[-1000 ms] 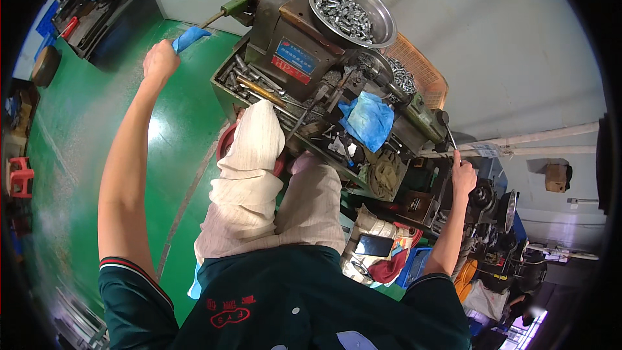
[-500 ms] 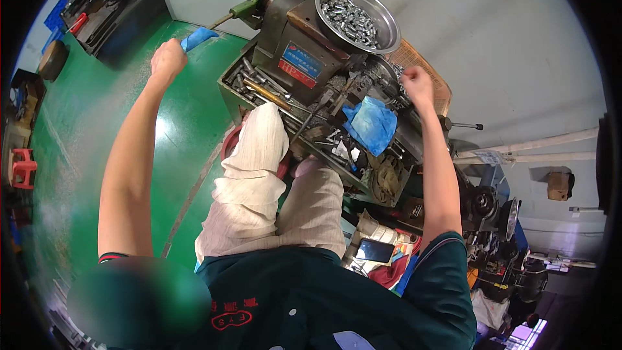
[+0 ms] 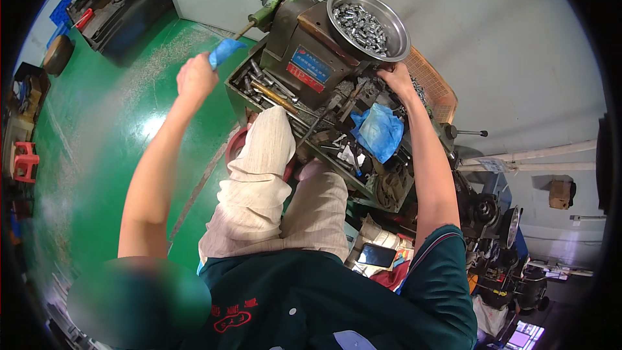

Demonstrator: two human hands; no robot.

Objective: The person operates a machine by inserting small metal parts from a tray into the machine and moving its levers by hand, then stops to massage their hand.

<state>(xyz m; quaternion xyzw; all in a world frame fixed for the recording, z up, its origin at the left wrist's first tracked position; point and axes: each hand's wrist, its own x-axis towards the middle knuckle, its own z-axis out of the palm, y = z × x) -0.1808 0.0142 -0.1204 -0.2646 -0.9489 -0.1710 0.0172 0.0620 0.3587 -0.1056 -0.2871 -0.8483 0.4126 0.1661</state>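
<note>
My left hand point(image 3: 197, 79) is closed round the end of a lever point(image 3: 242, 30), whose grip is wrapped in blue material point(image 3: 225, 52). The lever runs to the green end of a small bench machine point(image 3: 285, 32). My right hand point(image 3: 396, 79) is at the machine's working area, just below the rim of a steel bowl point(image 3: 405, 42) full of small metal parts point(image 3: 359, 27). Its fingers are pinched together, and whatever lies between them is too small and hidden to name. A blue cloth point(image 3: 379, 132) lies on the machine beside my right forearm.
An orange mesh basket point(image 3: 437, 84) with metal parts stands behind my right hand. Rods and tools fill a tray point(image 3: 236, 84) under the machine. A phone point(image 3: 377, 255) rests by my right hip. A red stool point(image 3: 24, 162) stands at far left.
My left hand has swung the wrapped lever right, towards the machine. My right hand has moved slightly left, from beside the basket to the working area under the bowl. The whole view has shifted a little.
</note>
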